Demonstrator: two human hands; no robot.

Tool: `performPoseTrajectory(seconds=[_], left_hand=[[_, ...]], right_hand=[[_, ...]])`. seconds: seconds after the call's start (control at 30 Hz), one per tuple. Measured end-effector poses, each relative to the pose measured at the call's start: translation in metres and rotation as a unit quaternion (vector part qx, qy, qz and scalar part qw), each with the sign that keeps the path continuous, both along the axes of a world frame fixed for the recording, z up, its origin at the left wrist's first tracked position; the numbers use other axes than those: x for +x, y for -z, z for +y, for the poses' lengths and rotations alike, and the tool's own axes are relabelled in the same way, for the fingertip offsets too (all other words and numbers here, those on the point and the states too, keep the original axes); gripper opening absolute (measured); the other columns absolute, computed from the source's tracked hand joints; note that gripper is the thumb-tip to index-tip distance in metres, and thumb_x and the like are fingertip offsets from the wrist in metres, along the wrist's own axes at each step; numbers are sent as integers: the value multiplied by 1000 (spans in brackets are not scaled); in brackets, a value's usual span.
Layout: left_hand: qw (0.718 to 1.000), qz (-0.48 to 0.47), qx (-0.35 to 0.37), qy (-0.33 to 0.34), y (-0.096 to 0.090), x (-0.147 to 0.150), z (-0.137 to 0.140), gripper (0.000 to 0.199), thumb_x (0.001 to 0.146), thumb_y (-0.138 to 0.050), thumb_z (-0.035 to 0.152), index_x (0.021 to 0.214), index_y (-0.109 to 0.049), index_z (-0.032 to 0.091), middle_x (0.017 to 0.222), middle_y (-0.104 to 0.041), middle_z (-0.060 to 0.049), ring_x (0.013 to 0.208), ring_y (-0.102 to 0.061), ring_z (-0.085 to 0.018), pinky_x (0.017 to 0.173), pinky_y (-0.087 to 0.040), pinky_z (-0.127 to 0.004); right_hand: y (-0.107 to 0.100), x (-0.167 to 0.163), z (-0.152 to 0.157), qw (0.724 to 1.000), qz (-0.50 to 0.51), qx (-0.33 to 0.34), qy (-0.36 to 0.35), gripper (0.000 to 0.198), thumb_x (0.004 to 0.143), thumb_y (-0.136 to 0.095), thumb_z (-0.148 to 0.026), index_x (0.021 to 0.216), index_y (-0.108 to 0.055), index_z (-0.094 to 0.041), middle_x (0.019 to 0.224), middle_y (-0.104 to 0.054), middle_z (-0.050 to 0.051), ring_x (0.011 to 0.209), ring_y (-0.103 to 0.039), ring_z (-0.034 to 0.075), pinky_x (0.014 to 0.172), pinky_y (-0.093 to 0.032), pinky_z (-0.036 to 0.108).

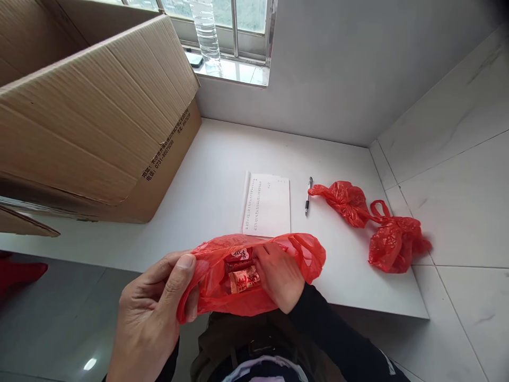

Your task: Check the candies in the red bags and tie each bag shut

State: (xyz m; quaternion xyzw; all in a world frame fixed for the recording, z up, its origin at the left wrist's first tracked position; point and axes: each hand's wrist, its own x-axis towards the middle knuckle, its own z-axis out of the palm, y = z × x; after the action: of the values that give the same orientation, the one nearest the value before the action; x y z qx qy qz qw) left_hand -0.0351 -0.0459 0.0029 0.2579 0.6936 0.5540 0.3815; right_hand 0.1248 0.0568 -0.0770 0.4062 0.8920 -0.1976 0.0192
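Nearest, the left hand grips the left end of the open bag, thumb against fingers with the plastic pinched between them. The right hand comes in over the bag's right half, fingers bent down into the mouth; its fingertips are hidden, so I cannot tell whether they are spread, pressed together or pinching anything. The bag hangs between the two hands over the near edge of the table, its mouth stretched long from left to right. Inside, the packets lie just left of the right hand, much nearer to it than to the left: one orange packet on the near side, long axis roughly left to right, and one red packet on the far side. Any others under the hand cannot be counted. Beyond the bag, on the table, lie one notebook, one pen to its right, pointing near to far, and two bunched bags farther right, the left one reaching to the pen. One large box stands open at the far left. Farthest, on the window sill, stands one bottle of clear liquid.
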Motion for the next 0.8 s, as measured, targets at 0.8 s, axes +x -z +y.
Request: performPoseTrajectory(seconds=[0.8], left_hand=[[1000, -15, 20, -5, -2, -3, 5, 38, 88, -67, 51, 66, -58, 22, 45, -43, 5, 48, -38, -11, 50, -39, -23]], right_hand=[[-21, 6, 7, 993, 115, 1, 40, 17, 101, -53, -19, 115, -62, -16, 107, -63, 12, 99, -61, 29, 80, -54, 41]])
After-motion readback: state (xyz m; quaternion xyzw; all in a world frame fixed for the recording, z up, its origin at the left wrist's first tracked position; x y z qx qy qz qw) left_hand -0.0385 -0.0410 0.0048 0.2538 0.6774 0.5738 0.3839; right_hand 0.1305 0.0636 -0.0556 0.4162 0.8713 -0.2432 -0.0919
